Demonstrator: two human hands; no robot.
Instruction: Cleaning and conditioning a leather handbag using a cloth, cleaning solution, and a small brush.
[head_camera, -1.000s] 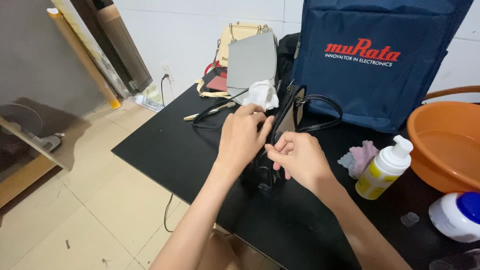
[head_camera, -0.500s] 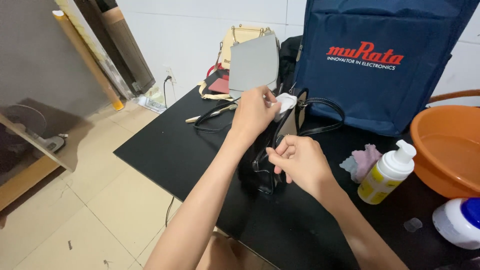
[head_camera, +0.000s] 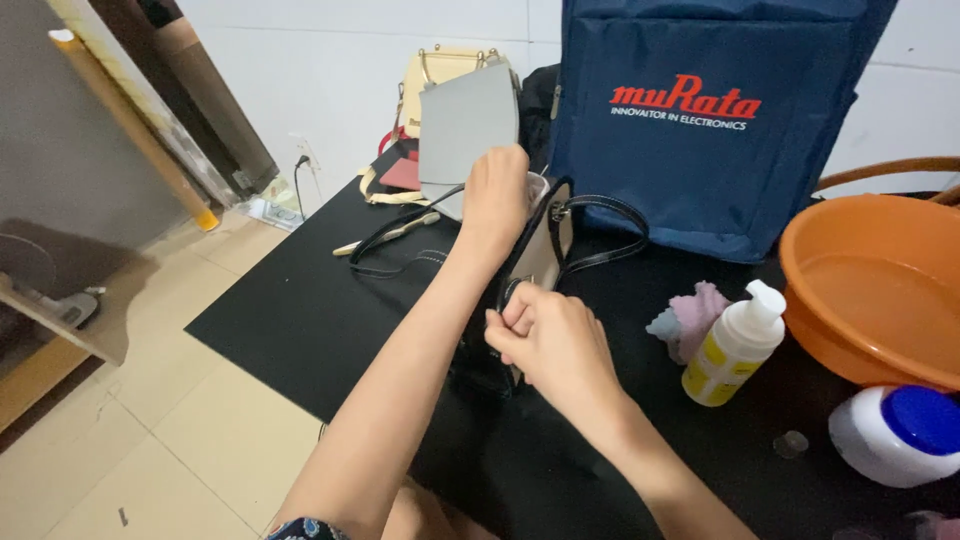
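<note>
**Both hands on black handbag, black table, tiled room**

Left hand (head_camera: 497, 195) is closing around a white cloth (head_camera: 537, 187) at the top of the small black handbag (head_camera: 520, 290), fingers curled tight, cloth mostly hidden. Right hand (head_camera: 548, 345) is pinching the bag's near edge, fingers bent in, thumb on top. The bag is standing upright mid-table, its strap (head_camera: 600, 235) looping out to the right.

The black tabletop (head_camera: 300, 310) is sitting at an angle to the view. On it:
- navy tote bag (head_camera: 700, 130) standing behind the handbag, against the white wall (head_camera: 330, 70)
- grey bag (head_camera: 468, 125) and cream bag (head_camera: 440, 70) at the far end
- pump bottle (head_camera: 732, 345) with a pink-blue cloth (head_camera: 685, 318) just beside it, right of the handbag
- orange basin (head_camera: 870, 290) at the right edge
- white jar with blue lid (head_camera: 900, 435) in the near right corner

Beige floor tiles (head_camera: 150, 420) are showing on the left. A cardboard tube (head_camera: 130, 115) is leaning against the wall.
</note>
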